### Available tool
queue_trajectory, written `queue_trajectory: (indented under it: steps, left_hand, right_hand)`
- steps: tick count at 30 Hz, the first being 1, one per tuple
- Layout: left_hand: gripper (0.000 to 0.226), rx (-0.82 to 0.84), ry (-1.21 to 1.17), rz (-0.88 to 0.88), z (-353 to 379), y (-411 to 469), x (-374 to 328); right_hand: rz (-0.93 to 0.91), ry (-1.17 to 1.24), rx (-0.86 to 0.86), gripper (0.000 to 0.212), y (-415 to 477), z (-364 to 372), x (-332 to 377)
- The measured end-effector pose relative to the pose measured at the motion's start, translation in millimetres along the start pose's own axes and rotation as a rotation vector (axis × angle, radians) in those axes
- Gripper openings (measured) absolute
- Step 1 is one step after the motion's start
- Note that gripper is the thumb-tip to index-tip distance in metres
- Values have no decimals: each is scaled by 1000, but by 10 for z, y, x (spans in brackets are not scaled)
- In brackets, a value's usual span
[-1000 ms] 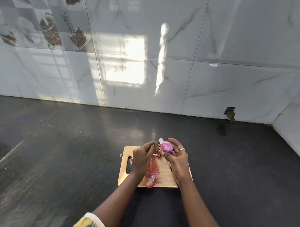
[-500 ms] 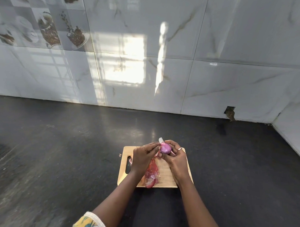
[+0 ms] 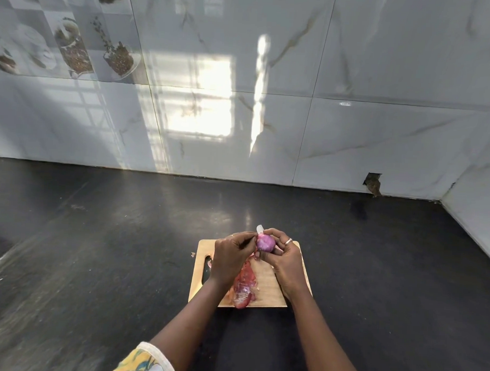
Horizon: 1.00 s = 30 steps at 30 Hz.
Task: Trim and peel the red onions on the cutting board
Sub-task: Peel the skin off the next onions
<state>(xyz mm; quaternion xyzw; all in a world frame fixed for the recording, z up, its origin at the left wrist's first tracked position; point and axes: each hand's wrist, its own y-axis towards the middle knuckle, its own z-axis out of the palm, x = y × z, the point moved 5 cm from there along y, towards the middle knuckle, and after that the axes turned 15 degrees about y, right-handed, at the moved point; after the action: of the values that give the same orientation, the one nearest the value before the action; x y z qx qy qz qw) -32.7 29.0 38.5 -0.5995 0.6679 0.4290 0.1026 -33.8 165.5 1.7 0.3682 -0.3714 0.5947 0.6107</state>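
A peeled-looking purple red onion [image 3: 265, 243] is held just above the far edge of the wooden cutting board [image 3: 276, 293]. My right hand [image 3: 287, 263] curls round the onion from the right and below. My left hand [image 3: 230, 258] pinches a strip of skin at the onion's left side. A pale knife tip [image 3: 259, 229] pokes up behind the onion between the hands; which hand holds it is hidden. A pile of red onion peels [image 3: 244, 286] lies along the middle of the board.
The board lies on a black counter [image 3: 97, 249] that spreads wide to the left and right. A tiled wall [image 3: 241, 102] closes the back, and a side wall [image 3: 476, 221] comes in at the right. A small skin scrap [image 3: 192, 254] lies off the board's left corner.
The fingers of my right hand have curled in round the onion. My left hand has moved up against the onion's left side.
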Motion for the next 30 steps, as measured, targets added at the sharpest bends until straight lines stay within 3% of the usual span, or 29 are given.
queue_trajectory:
  steps: [11,19,30]
  left_hand:
    - [19,45,-59,-25,52,21,17]
    - [11,-24,16,11,1,30,-28]
    - [15,-70,4,116,-54,100,-97]
  right_hand:
    - [-32,-8,-15,48,16,-20,68]
    - [-31,-57,2,50,-12,-4,79]
    - [-102,-84,-1,44,-25,72,222]
